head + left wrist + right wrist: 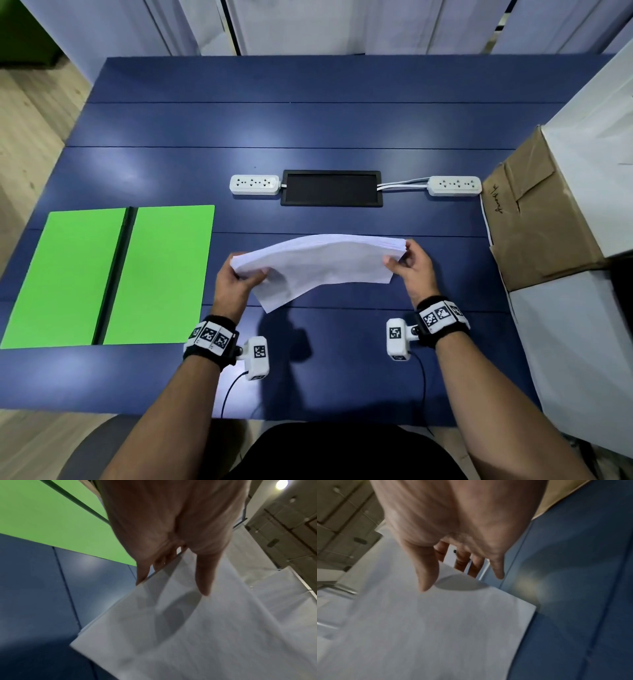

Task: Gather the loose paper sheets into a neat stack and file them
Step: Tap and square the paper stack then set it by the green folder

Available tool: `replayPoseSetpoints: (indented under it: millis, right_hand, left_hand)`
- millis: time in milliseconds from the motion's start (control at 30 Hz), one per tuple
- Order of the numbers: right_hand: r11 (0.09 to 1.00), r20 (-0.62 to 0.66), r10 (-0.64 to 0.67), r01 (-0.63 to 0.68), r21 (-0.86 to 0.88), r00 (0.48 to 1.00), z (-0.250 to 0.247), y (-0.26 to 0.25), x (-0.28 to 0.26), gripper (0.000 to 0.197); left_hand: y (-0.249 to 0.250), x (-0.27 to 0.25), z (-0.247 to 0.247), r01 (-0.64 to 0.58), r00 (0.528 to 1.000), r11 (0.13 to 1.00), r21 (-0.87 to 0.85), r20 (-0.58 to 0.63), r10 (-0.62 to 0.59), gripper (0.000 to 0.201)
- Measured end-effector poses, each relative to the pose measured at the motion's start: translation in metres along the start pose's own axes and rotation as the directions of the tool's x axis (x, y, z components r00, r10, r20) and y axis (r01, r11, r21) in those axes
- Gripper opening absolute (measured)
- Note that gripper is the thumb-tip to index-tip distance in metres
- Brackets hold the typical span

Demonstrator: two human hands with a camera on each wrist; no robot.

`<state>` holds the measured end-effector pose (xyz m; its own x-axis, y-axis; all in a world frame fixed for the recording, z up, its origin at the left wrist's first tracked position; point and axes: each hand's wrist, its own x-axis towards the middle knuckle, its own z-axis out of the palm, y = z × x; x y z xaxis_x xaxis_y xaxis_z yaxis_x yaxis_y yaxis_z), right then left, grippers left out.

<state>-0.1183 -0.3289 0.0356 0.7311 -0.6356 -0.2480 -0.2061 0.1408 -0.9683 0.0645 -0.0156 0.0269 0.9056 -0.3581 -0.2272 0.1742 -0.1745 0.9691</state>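
Note:
A stack of white paper sheets (318,262) hangs above the blue table (308,120), bowed upward in the middle with one lower corner drooping. My left hand (239,275) grips its left end, thumb on top and fingers underneath. My right hand (409,263) grips the right end the same way. In the left wrist view the thumb (205,574) lies on the paper (188,628). The right wrist view shows the thumb (426,572) on the sheet (436,628) with fingers below its edge. An open green folder (109,274) lies flat at the left.
Two white power strips (255,185) (454,185) flank a black cable hatch (330,187) at mid-table. A brown cardboard box (537,219) sits at the right edge against white units. Wrist camera cables trail toward the front edge.

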Motion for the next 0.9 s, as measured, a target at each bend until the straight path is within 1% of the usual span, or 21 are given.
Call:
replayPoseSetpoints:
  millis: [67, 100, 167, 233, 267, 333, 400, 467, 533, 567, 667, 767, 833, 900]
  right_hand:
    - [0.996, 0.007, 0.091, -0.091, 0.009, 0.996, 0.005, 0.014, -0.003, 0.043]
    - [0.992, 0.003, 0.125, -0.125, -0.003, 0.992, 0.009, 0.020, -0.005, 0.045]
    - [0.985, 0.001, 0.160, -0.160, -0.068, 0.987, 0.015, 0.026, -0.009, 0.039]
    - [0.983, 0.022, 0.149, -0.146, -0.109, 0.989, 0.016, 0.029, -0.010, 0.029]
    - [0.985, 0.016, 0.147, -0.145, -0.095, 0.989, 0.015, 0.030, -0.009, 0.027]
    - [0.986, -0.004, 0.163, -0.163, -0.031, 0.987, 0.011, 0.030, -0.007, 0.030]
    - [0.982, 0.016, 0.184, -0.185, 0.028, 0.983, 0.011, 0.026, -0.006, 0.039]
    - [0.984, 0.005, 0.172, -0.172, 0.042, 0.985, 0.011, 0.023, -0.005, 0.044]
    - [0.988, -0.034, 0.144, -0.142, 0.061, 0.989, 0.009, 0.016, -0.002, 0.046]
    - [0.989, -0.049, 0.134, -0.130, 0.073, 0.990, 0.007, 0.013, 0.000, 0.047]
    - [0.991, -0.026, 0.111, -0.109, 0.077, 0.993, 0.010, 0.009, 0.000, 0.049]
    - [0.993, -0.030, 0.087, -0.084, 0.081, 0.996, 0.016, 0.008, -0.001, 0.043]
    - [0.995, -0.040, 0.073, -0.070, 0.073, 0.997, 0.016, 0.009, 0.001, 0.038]
    - [0.997, -0.016, 0.051, -0.050, 0.057, 0.999, 0.014, 0.010, 0.001, 0.034]
  left_hand:
    - [-0.006, -0.004, 0.007, 0.088, 0.995, 0.995, -0.053, 0.043, -0.086, 0.044]
    - [-0.009, -0.007, 0.010, 0.129, 0.991, 0.988, -0.090, 0.057, -0.124, 0.047]
    - [-0.016, -0.011, 0.015, 0.170, 0.985, 0.977, -0.125, 0.061, -0.164, 0.043]
    - [-0.024, -0.014, 0.016, 0.184, 0.983, 0.974, -0.132, 0.046, -0.179, 0.038]
    - [-0.026, -0.015, 0.015, 0.191, 0.982, 0.973, -0.132, 0.028, -0.189, 0.036]
    - [-0.027, -0.013, 0.010, 0.196, 0.980, 0.974, -0.112, 0.000, -0.197, 0.034]
    - [-0.024, -0.012, 0.010, 0.167, 0.986, 0.985, -0.050, 0.039, -0.165, 0.037]
    - [-0.019, -0.011, 0.011, 0.139, 0.988, 0.990, -0.026, 0.064, -0.137, 0.044]
    - [-0.013, -0.008, 0.011, 0.116, 0.992, 0.991, -0.066, 0.062, -0.112, 0.052]
    - [-0.010, -0.007, 0.012, 0.095, 0.993, 0.992, -0.085, 0.072, -0.089, 0.053]
    - [0.002, -0.008, 0.020, 0.041, 0.994, 0.996, -0.085, 0.108, -0.032, 0.045]
    - [0.003, -0.007, 0.027, -0.001, 0.996, 0.995, -0.097, 0.090, 0.010, 0.037]
    - [-0.001, -0.007, 0.026, -0.001, 0.995, 0.996, -0.090, 0.095, 0.010, 0.035]
    - [-0.001, -0.007, 0.025, 0.009, 0.995, 0.997, -0.075, 0.103, -0.002, 0.032]
